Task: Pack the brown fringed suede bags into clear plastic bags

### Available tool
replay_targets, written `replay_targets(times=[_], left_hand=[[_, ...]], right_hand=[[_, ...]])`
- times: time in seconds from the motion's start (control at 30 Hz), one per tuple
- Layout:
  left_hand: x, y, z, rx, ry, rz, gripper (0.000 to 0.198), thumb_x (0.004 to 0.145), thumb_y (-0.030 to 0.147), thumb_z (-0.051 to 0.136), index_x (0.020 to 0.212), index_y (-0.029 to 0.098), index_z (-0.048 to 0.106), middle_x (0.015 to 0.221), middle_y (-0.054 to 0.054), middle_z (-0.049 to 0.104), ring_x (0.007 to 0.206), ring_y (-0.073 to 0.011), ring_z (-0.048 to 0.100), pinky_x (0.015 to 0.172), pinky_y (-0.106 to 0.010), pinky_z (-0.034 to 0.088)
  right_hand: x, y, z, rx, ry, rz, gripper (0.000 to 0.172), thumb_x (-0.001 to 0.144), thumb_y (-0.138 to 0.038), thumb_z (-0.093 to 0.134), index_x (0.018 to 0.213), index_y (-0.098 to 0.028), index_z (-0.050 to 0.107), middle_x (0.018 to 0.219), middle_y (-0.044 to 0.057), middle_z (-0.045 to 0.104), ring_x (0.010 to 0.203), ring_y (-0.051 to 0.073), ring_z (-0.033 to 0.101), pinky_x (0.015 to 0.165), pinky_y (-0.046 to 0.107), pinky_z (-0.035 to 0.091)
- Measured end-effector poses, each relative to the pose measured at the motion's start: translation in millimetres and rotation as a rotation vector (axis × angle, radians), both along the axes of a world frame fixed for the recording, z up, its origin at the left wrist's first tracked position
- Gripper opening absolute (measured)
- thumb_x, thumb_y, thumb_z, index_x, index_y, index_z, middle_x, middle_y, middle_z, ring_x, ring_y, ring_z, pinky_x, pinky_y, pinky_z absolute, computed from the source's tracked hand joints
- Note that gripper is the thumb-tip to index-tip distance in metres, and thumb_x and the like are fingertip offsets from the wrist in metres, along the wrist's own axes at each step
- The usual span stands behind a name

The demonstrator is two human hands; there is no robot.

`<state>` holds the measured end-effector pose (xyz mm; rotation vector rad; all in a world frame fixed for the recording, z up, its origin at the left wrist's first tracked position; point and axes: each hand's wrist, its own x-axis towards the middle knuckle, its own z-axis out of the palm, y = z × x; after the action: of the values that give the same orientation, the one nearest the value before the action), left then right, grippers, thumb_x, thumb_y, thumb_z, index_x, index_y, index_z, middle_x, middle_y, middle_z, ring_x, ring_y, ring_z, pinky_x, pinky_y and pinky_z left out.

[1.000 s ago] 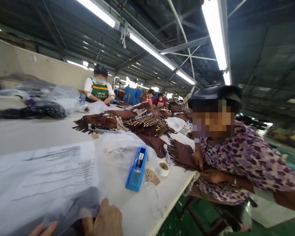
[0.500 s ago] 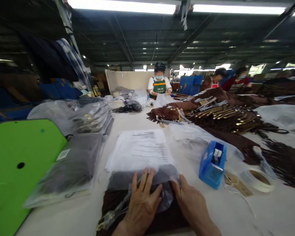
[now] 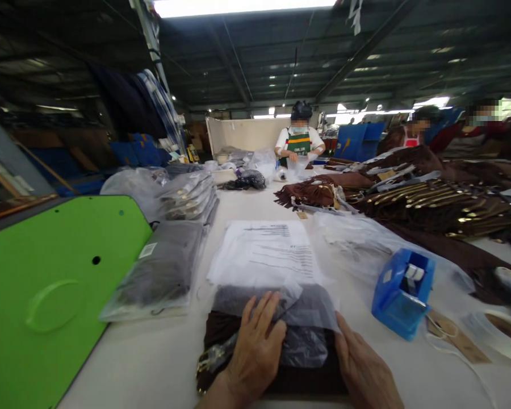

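Observation:
A folded dark brown fabric piece (image 3: 298, 382) lies in front of me, with a gold buckle (image 3: 203, 363) wrapped in clear film at its left end. Over its far part is the translucent grey end of a plastic bag (image 3: 315, 304); the bag's white printed part (image 3: 264, 250) spreads away across the table. My left hand (image 3: 259, 343) rests palm down on the film and fabric, fingers stretched out. Along the right edge of the fabric lies my right hand (image 3: 364, 360), fingers extended and touching the bag's corner; its fingertips are partly hidden.
To the right stand a blue tape dispenser (image 3: 402, 292), a cardboard tag (image 3: 460, 339) and a tape roll (image 3: 505, 335). Bagged garments (image 3: 166, 267) and a green panel (image 3: 68, 284) are at left. Brown fringed pieces (image 3: 443, 204) pile up beyond. A co-worker (image 3: 298, 142) handles plastic across the table.
The view has turned left, so everything sits further right. My right hand has slid down along the fabric's right edge. The bag's grey end lies flatter; my left hand still presses on top.

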<state>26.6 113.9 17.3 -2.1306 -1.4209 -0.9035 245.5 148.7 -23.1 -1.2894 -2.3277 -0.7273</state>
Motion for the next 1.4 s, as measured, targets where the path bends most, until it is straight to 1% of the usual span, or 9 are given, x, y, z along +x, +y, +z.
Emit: replay_targets(times=[0.13, 0.23, 0.4, 0.53, 0.77, 0.83, 1.03, 1.27, 1.4], left_hand=[[-7, 1, -1.2, -0.094, 0.009, 0.256, 0.028, 0.081, 0.013, 0.045, 0.108, 0.009, 0.051, 0.095, -0.014, 0.061, 0.087, -0.0255, 0.057, 0.072, -0.041, 0.048], [-10, 4, -3.2, -0.13, -0.002, 0.297, 0.023, 0.083, 0.013, 0.043, 0.104, 0.011, 0.052, 0.083, -0.009, 0.06, 0.076, -0.0235, 0.057, 0.065, -0.038, 0.048], [-19, -7, 1.3, 0.03, -0.099, 0.064, 0.019, 0.088, 0.014, 0.039, 0.102, 0.012, 0.053, 0.082, -0.007, 0.059, 0.075, -0.0174, 0.054, 0.069, -0.03, 0.048], [-22, -27, -1.6, -0.069, 0.031, -0.169, 0.022, 0.086, 0.011, 0.044, 0.106, 0.013, 0.054, 0.08, -0.005, 0.057, 0.074, -0.0148, 0.053, 0.068, -0.028, 0.045], [-19, -42, 5.1, -0.228, 0.074, -0.201, 0.036, 0.085, 0.037, 0.052, 0.114, 0.016, 0.052, 0.092, -0.008, 0.059, 0.087, -0.0201, 0.054, 0.071, -0.034, 0.046], [-28, -40, 9.8, -0.224, 0.022, -0.151, 0.032, 0.088, 0.034, 0.047, 0.114, 0.017, 0.052, 0.095, -0.009, 0.059, 0.089, -0.0198, 0.055, 0.073, -0.034, 0.046], [-72, -15, 1.6, -0.196, -0.017, 0.315, 0.033, 0.078, 0.006, 0.043, 0.108, 0.012, 0.054, 0.1, -0.011, 0.06, 0.093, -0.0215, 0.055, 0.078, -0.036, 0.048], [-82, -1, 3.0, -0.229, 0.132, 0.297, 0.027, 0.08, 0.006, 0.045, 0.102, 0.016, 0.057, 0.095, -0.007, 0.062, 0.088, -0.0206, 0.056, 0.074, -0.035, 0.046], [-83, 0, 2.1, -0.207, 0.164, 0.262, 0.021, 0.083, 0.007, 0.043, 0.095, 0.015, 0.058, 0.09, -0.006, 0.062, 0.084, -0.0197, 0.056, 0.072, -0.033, 0.044]], right_hand=[[1, 0, 4.0, 0.053, -0.071, 0.037, 0.043, 0.086, -0.008, 0.024, 0.091, -0.015, 0.066, 0.112, 0.012, 0.065, 0.075, 0.016, 0.064, 0.057, 0.023, 0.053], [0, 0, 2.3, 0.033, -0.062, 0.032, 0.043, 0.085, -0.006, 0.025, 0.091, -0.016, 0.066, 0.116, 0.011, 0.063, 0.077, 0.017, 0.063, 0.058, 0.024, 0.053], [-1, -1, -2.3, -0.004, -0.028, 0.002, 0.044, 0.083, -0.003, 0.025, 0.092, -0.016, 0.066, 0.119, 0.012, 0.061, 0.08, 0.019, 0.063, 0.058, 0.027, 0.053], [8, 1, -7.9, -0.024, -0.109, 0.053, 0.04, 0.081, -0.004, 0.029, 0.098, -0.016, 0.064, 0.121, 0.012, 0.059, 0.08, 0.018, 0.063, 0.063, 0.027, 0.054], [20, 6, -19.2, -0.066, -0.06, 0.152, 0.041, 0.08, -0.007, 0.031, 0.106, -0.016, 0.061, 0.129, 0.014, 0.052, 0.095, 0.022, 0.062, 0.072, 0.03, 0.055], [20, 5, -20.1, -0.074, -0.038, 0.135, 0.044, 0.08, -0.006, 0.029, 0.111, -0.016, 0.058, 0.13, 0.014, 0.051, 0.099, 0.023, 0.06, 0.073, 0.032, 0.055], [25, 7, -22.6, -0.055, 0.002, 0.169, 0.05, 0.078, -0.006, 0.03, 0.122, -0.017, 0.049, 0.13, 0.012, 0.052, 0.102, 0.022, 0.06, 0.074, 0.031, 0.055], [20, 3, -28.3, -0.144, 0.189, 0.101, 0.063, 0.086, -0.01, 0.024, 0.145, -0.022, 0.004, 0.138, 0.011, 0.043, 0.111, 0.025, 0.055, 0.079, 0.037, 0.054], [18, 4, -21.0, -0.234, 0.258, 0.117, 0.057, 0.088, -0.02, 0.027, 0.144, -0.02, 0.014, 0.124, 0.008, 0.058, 0.101, 0.02, 0.062, 0.076, 0.03, 0.055]])
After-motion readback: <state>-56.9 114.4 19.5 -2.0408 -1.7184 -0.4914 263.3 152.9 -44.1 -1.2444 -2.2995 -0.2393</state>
